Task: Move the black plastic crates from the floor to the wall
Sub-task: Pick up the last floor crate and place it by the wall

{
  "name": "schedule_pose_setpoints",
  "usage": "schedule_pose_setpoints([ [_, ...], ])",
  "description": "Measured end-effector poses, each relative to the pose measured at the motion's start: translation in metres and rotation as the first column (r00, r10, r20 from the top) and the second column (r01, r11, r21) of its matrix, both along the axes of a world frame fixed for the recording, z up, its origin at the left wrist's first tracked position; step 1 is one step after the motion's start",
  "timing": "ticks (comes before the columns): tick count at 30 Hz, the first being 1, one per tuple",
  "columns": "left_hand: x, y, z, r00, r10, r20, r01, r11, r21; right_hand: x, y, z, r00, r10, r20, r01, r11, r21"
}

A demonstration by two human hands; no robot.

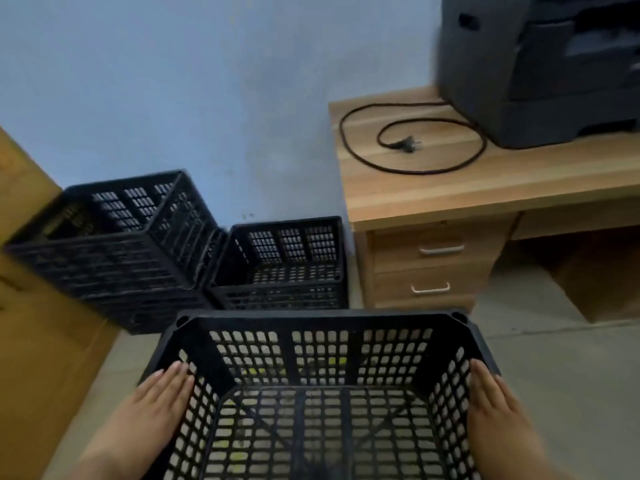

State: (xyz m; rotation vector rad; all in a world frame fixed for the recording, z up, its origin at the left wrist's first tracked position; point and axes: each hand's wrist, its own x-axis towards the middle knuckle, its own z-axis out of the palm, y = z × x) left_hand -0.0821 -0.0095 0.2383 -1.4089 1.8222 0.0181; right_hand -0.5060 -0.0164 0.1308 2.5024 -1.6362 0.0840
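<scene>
1. the left hand [157,398] lies flat, fingers straight, pressed against the outer left wall of a black crate [318,393] at the bottom centre of the frame.
2. the right hand [493,398] presses flat on the crate's outer right wall the same way; the crate is clamped between the two open palms.
3. through its mesh floor, pale floor [561,368] shows.
4. just above it in the frame, a low crate stack [287,268] stands at the blue wall [173,81].
5. to its left, a taller crate stack [114,251] stands beside a cardboard box [31,306].
6. at upper right, a wooden desk [450,188] carries a printer [543,64] and a coiled cable [412,136].
</scene>
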Motion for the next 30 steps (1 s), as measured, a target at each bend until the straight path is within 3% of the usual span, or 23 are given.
schedule_pose_setpoints([
  [1, 0.021, 0.001, 0.003, 1.0, 0.003, 0.006, -0.003, 1.0, -0.009, 0.027, -0.006, 0.014, 0.997, 0.038, -0.059, -0.035, 0.998, 0.055],
  [3, 0.059, -0.002, 0.012, 1.0, 0.03, -0.004, -0.03, 0.999, -0.015, 0.066, -0.019, 0.026, 1.0, 0.006, -0.018, -0.004, 0.993, 0.115],
  [4, 0.073, -0.007, 0.016, 0.998, 0.061, -0.004, -0.061, 0.998, -0.03, 0.078, -0.03, 0.022, 0.998, -0.014, -0.06, 0.018, 0.998, 0.058],
  [9, 0.127, -0.043, 0.023, 0.994, 0.099, 0.039, -0.096, 0.993, -0.066, 0.131, -0.067, 0.001, 0.991, -0.107, 0.074, 0.107, 0.994, 0.008],
  [12, 0.143, -0.08, 0.025, 0.996, 0.052, 0.068, -0.045, 0.995, -0.09, 0.144, -0.103, 0.007, 0.993, -0.066, -0.093, 0.082, 0.982, 0.173],
  [14, 0.154, -0.112, 0.02, 0.997, 0.038, 0.07, -0.033, 0.996, -0.081, 0.161, -0.135, 0.033, 0.973, -0.022, -0.228, 0.059, 0.986, 0.156],
  [15, 0.16, -0.13, 0.016, 0.997, 0.03, 0.064, -0.025, 0.997, -0.077, 0.167, -0.151, 0.035, 0.955, 0.073, -0.288, -0.047, 0.994, 0.094],
  [17, 0.172, -0.167, 0.009, 0.999, 0.003, 0.052, 0.001, 0.997, -0.072, 0.177, -0.185, 0.036, 0.967, 0.026, -0.252, 0.031, 0.975, 0.22],
  [19, 0.183, -0.207, 0.004, 0.999, -0.02, 0.049, 0.024, 0.998, -0.065, 0.172, -0.216, 0.01, 0.983, -0.078, -0.163, 0.093, 0.992, 0.082],
  [22, 0.192, -0.263, -0.001, 0.996, -0.038, 0.077, 0.042, 0.998, -0.051, 0.188, -0.261, -0.01, 0.99, -0.136, 0.027, 0.136, 0.991, 0.001],
  [24, 0.197, -0.298, -0.006, 0.995, -0.055, 0.088, 0.062, 0.995, -0.082, 0.189, -0.292, -0.006, 0.984, -0.14, -0.112, 0.147, 0.988, 0.053],
  [26, 0.202, -0.331, -0.009, 0.993, -0.06, 0.097, 0.071, 0.991, -0.115, 0.206, -0.322, 0.025, 0.908, -0.1, -0.406, 0.192, 0.963, 0.19],
  [27, 0.204, -0.349, -0.011, 0.993, -0.065, 0.101, 0.079, 0.988, -0.135, 0.213, -0.339, 0.033, 0.873, -0.029, -0.487, 0.107, 0.985, 0.134],
  [28, 0.207, -0.366, -0.013, 0.992, -0.075, 0.102, 0.09, 0.985, -0.15, 0.216, -0.353, 0.041, 0.802, 0.09, -0.591, 0.049, 0.975, 0.215],
  [30, 0.211, -0.402, -0.017, 0.992, -0.092, 0.084, 0.105, 0.979, -0.173, 0.222, -0.38, 0.048, 0.711, 0.066, -0.7, 0.279, 0.888, 0.367],
])
